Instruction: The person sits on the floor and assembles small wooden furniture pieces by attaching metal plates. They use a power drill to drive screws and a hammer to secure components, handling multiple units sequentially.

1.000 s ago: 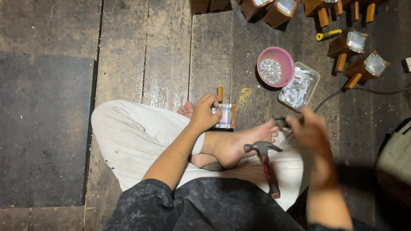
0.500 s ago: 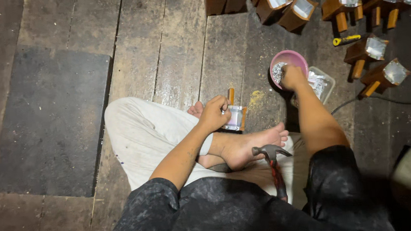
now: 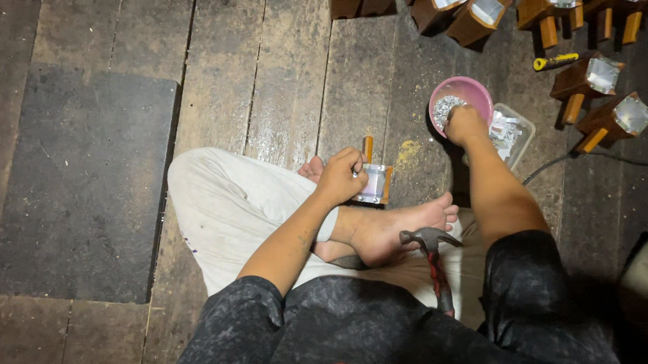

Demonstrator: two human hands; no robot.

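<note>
Left hand (image 3: 339, 176) gripping small wooden metal-lined box (image 3: 374, 182) upright on floor (image 3: 84, 170); right hand (image 3: 464, 123), fingers curled, closure indiscernible, in pink bowl (image 3: 471, 89) of nails; advisable: steady box, pinch 1 nail.

Pink bowl (image 3: 465, 91), brown wooden box (image 3: 376, 182), red-handled hammer (image 3: 434, 262), cream trousers (image 3: 226, 205)

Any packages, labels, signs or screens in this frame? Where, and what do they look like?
No labels, signs or screens show; two containers only.
Pink bowl: round, on the floor planks at upper right, holding small silvery pieces; the right hand reaches into it.
Clear plastic tray: shallow, rectangular, just right of the bowl, with shiny scraps inside.
Left hand: holds a small wooden box with a metal face by the foot.
</note>
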